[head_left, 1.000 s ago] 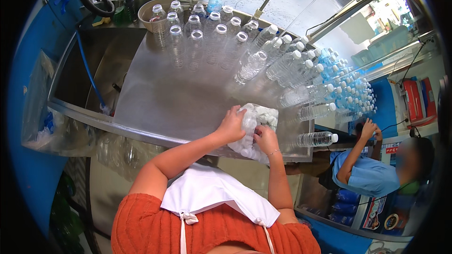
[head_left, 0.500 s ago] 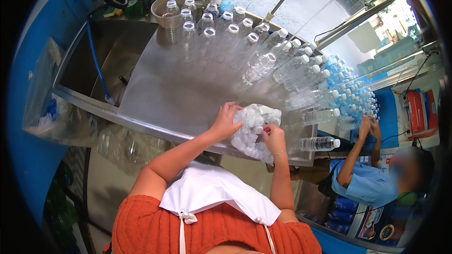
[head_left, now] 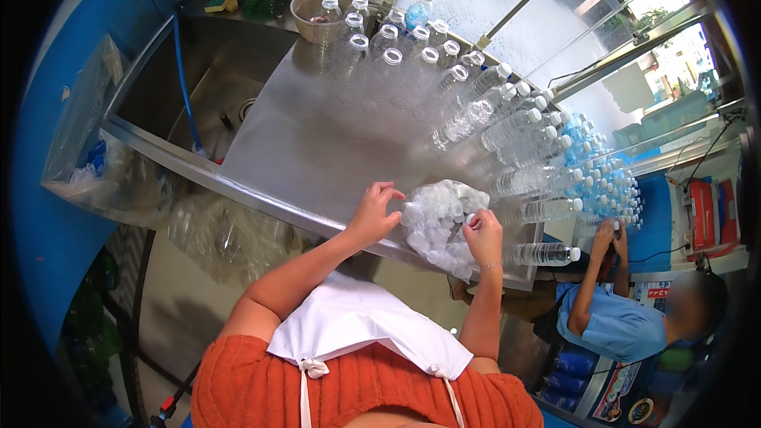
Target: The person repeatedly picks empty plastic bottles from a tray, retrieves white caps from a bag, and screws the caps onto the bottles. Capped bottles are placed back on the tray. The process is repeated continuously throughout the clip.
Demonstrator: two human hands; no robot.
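Observation:
A clear plastic bag full of white bottle caps [head_left: 437,226] lies at the front edge of the steel counter. To its left, my left hand [head_left: 377,212] has its thumb and fingers apart, with nothing between them. Over the bag's right side, my right hand [head_left: 483,236] pinches a white bottle cap [head_left: 471,220]. Right of that hand stands a capped clear bottle [head_left: 547,254], close to the counter's corner. Several uncapped bottles [head_left: 388,63] stand toward the back, and a row of capped bottles [head_left: 531,135] curves along the right.
The steel counter [head_left: 309,127] meets a sink [head_left: 214,91] with a blue hose on the left. A basin [head_left: 305,16] stands at the back. Blue-tinted bottles [head_left: 606,182] crowd the far right, where a person in a blue shirt [head_left: 610,313] works. Plastic bags hang at the left.
My left hand has come off the bag, its fingers spread apart. My right hand has drawn back slightly, and a cap now shows in its fingers. The view has shifted a little.

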